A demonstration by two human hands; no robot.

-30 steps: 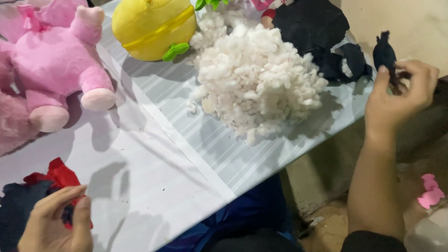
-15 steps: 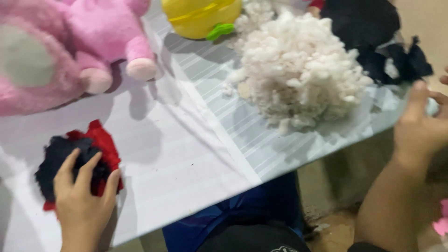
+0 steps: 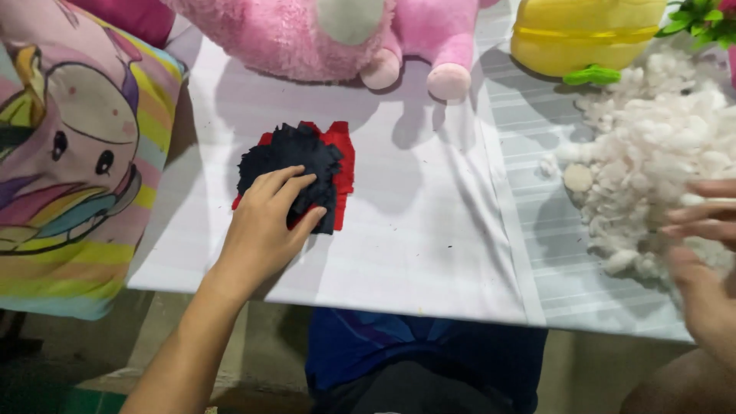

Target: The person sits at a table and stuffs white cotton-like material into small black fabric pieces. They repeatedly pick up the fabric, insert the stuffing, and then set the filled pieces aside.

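Pinning grip: left hand (image 3: 264, 230) presses flat on dark fabric scraps (image 3: 295, 165); right hand (image 3: 709, 261), open-fingered, reaches stuffing (image 3: 659, 169) at three o'clock.

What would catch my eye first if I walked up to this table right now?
Probably the big pink plush toy at the table's far edge, with a yellow plush toy to its right. Below that, the left hand presses on a dark navy and red fabric piece lying on the white table. At the right, the blurred right hand reaches into a heap of white stuffing.
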